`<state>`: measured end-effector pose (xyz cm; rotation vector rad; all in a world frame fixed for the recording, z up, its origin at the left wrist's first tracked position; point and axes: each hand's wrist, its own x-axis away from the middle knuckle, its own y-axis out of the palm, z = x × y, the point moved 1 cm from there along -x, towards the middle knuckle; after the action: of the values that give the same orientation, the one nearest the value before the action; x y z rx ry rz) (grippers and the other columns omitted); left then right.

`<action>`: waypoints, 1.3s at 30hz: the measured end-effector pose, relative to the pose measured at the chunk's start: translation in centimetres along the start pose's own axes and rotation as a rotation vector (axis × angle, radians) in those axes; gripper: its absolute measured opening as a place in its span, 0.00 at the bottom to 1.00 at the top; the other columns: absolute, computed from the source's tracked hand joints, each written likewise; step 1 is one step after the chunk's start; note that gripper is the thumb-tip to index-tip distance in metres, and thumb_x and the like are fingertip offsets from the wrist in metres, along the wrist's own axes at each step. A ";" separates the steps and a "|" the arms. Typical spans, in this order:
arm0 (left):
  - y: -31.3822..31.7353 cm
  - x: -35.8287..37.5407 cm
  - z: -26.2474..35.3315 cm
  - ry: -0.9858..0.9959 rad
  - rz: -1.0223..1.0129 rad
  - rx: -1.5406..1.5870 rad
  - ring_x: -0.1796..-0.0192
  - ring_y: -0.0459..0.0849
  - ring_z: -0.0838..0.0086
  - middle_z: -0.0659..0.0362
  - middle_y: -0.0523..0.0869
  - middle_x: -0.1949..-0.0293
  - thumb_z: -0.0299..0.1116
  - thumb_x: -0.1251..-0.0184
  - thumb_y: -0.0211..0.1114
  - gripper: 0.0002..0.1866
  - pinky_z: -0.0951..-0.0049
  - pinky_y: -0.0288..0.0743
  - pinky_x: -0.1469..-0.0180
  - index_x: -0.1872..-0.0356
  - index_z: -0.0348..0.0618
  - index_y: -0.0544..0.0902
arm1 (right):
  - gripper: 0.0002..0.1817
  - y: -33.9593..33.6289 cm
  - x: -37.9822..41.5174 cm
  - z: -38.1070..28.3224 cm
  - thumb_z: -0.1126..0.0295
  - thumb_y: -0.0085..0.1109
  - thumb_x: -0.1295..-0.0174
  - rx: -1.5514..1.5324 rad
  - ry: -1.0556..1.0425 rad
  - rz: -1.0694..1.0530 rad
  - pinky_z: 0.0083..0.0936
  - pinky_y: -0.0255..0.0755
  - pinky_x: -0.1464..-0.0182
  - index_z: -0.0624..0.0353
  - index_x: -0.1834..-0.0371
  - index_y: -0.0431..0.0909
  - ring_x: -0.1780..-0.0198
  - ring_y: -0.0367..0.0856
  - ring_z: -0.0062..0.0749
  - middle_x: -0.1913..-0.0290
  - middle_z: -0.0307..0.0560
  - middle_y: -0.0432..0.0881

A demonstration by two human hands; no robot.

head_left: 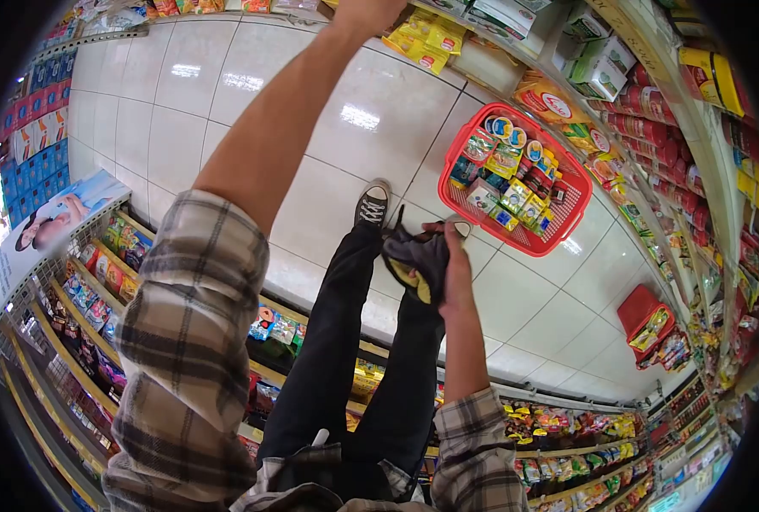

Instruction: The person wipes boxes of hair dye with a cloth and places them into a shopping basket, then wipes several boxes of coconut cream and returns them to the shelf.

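My left hand [371,13] reaches far forward to the top edge of the view, close to the shelf front. Its fingers are cut off by the frame. Yellow packets [426,41] lie on the shelf just right of it. Low in front of my legs, my right hand [456,269] is closed around a crumpled dark cloth item [420,256] with a yellow inside and a thin dark strap. A red plastic basket [577,183] stands on the floor beyond that hand, holding small boxes, yellow packs, bottles and round-lidded tubs.
White floor tiles [311,205] lie under my sneakers [373,205]. Stocked shelves run along the right, with red packs [640,128], and behind my legs, with snack bags [559,427]. A red bin [646,317] stands farther right. At left is a rack with a poster [55,230].
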<state>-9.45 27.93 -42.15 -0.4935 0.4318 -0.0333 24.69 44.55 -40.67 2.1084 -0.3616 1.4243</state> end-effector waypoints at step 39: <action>10.0 1.6 11.0 -0.246 0.184 -0.104 0.42 0.69 0.42 0.38 0.71 0.45 0.30 0.52 0.77 0.42 0.53 0.66 0.42 0.38 0.29 0.61 | 0.21 -6.3 -0.2 10.7 0.49 0.51 0.31 0.137 0.224 0.088 0.26 0.78 0.62 0.58 0.57 0.78 0.64 0.83 0.28 0.66 0.44 0.83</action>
<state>-4.15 41.50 -38.69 -0.5505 0.2365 0.2262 36.02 43.31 -45.68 2.0315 -0.2782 1.7624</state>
